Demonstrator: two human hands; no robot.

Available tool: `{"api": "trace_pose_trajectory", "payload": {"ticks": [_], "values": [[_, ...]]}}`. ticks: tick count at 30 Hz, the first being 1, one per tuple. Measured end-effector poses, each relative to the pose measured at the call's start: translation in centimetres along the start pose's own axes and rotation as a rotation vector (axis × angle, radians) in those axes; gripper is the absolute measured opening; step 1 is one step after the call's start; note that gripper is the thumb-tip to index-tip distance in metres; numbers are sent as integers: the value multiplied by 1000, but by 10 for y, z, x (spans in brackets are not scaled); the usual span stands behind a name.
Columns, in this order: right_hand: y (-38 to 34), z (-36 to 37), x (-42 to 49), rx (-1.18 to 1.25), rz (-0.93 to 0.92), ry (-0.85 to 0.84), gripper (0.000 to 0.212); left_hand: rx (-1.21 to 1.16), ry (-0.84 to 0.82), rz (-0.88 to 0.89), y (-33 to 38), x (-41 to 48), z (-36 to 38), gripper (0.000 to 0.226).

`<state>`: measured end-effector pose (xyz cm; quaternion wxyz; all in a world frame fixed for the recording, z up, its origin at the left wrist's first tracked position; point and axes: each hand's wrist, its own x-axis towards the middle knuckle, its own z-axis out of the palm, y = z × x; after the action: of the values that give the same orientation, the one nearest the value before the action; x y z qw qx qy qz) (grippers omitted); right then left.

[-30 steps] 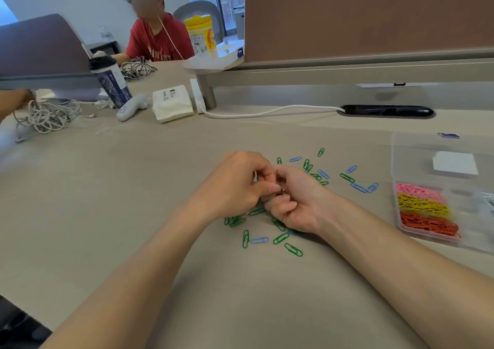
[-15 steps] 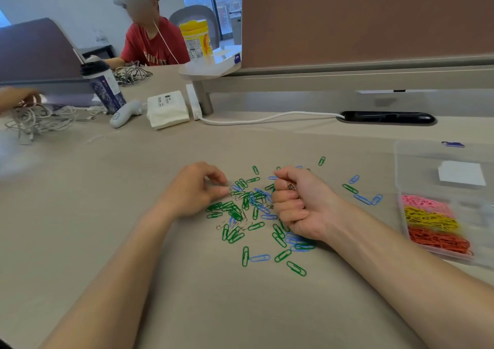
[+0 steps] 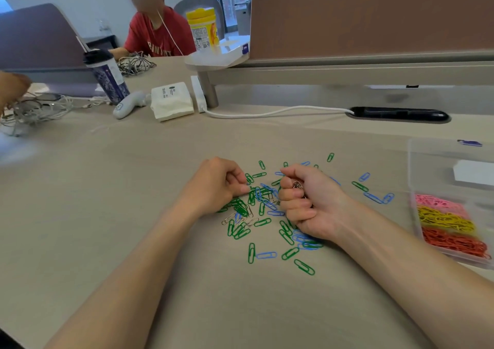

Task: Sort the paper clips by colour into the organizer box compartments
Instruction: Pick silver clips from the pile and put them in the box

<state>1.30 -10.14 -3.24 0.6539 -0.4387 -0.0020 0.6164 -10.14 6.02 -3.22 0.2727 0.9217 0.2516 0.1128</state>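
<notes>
I've got the right hand point(image 3: 307, 204) balled into a fist on the right edge of the pile point(image 3: 260, 196), its fingers wrapped round a small bunch of silver clips point(image 3: 297, 185) that pokes out by the thumb. The left hand point(image 3: 213, 185) sits on the pile's left edge with its fingers curled and its thumb and forefinger tips down among the green ones; I can't tell whether they hold a clip. The pile itself is green and blue paper clips, thickest between the two hands and thinning to strays nearer me and farther off. A few loose silver clips point(image 3: 238, 219) lie at its near left side. All this lies on the beige table point(image 3: 120, 201). Well to the right of the pile stands the clear organizer box point(image 3: 427, 158), with pink clips point(image 3: 435, 201), yellow clips point(image 3: 443, 219) and orange clips point(image 3: 454, 243) in adjoining compartments. Far beyond the pile, to the left, I see a tissue pack point(image 3: 172, 104) and a dark tumbler point(image 3: 107, 78)
</notes>
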Motion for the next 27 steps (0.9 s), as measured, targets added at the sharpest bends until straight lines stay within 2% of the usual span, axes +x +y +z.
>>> {"api": "trace_pose_trajectory", "payload": {"ticks": [13, 19, 27], "values": [[1, -1, 1, -18, -5, 1, 36, 189, -23, -16, 5, -3, 5, 9], [0, -1, 1, -13, -7, 3, 36, 153, 70, -22, 1, -3, 2, 9], [0, -1, 1, -9, -12, -3, 35, 99, 91, -38, 0, -7, -2, 11]]}}
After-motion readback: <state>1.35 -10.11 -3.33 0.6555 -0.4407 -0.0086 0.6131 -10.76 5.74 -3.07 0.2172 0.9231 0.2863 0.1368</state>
